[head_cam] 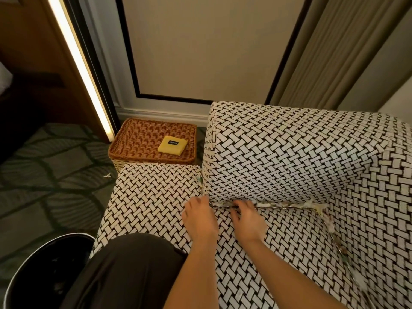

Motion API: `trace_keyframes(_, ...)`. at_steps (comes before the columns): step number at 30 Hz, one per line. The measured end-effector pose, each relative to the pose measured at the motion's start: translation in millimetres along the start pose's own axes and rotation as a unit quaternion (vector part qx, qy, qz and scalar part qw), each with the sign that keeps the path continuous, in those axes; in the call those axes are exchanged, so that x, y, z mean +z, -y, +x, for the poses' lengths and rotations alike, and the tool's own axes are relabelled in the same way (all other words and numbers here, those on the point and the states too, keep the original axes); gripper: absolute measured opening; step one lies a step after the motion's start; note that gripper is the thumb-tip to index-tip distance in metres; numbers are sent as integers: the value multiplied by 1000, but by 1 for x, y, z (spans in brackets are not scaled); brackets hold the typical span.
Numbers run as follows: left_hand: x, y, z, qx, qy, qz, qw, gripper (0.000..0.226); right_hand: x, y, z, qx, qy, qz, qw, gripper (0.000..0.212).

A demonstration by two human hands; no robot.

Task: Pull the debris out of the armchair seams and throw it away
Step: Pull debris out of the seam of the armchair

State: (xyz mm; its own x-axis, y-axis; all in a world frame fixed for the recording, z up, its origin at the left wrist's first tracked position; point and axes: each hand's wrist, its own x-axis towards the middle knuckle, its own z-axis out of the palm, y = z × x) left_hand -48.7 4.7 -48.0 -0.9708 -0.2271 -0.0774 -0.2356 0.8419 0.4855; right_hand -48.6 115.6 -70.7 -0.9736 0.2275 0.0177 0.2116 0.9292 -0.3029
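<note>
Patterned armchair seat (256,264), debris (283,205) lining its back edge, right hand (247,218) curled onto it, left hand (198,217) beside, grip unclear.

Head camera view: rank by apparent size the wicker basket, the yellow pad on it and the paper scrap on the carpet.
Largest: wicker basket.
Then: yellow pad.
Smallest: paper scrap, plainly tiny.

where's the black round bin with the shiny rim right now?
Head view, bottom-left corner: the black round bin stands on the green patterned carpet, just left of the front corner of the black-and-white woven-pattern armchair.
</note>
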Motion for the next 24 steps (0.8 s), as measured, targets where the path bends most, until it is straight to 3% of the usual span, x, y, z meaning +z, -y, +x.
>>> trace_keyframes(9, -5, 4, 22, 111, 51, 107, 987, 34, -5, 4, 10, -40, 31, -37, 998, 29)
trace_keyframes(18, -19, -7, 47, 190, 139, 284, 929, 28, -5, 6, 10, -42, 37, -44, 997, 29)
trace_keyframes(24, -22, -8, 51, 211, 143, 318, 913, 29, -4, 7, 8, -47, 30, -37, 998, 29)
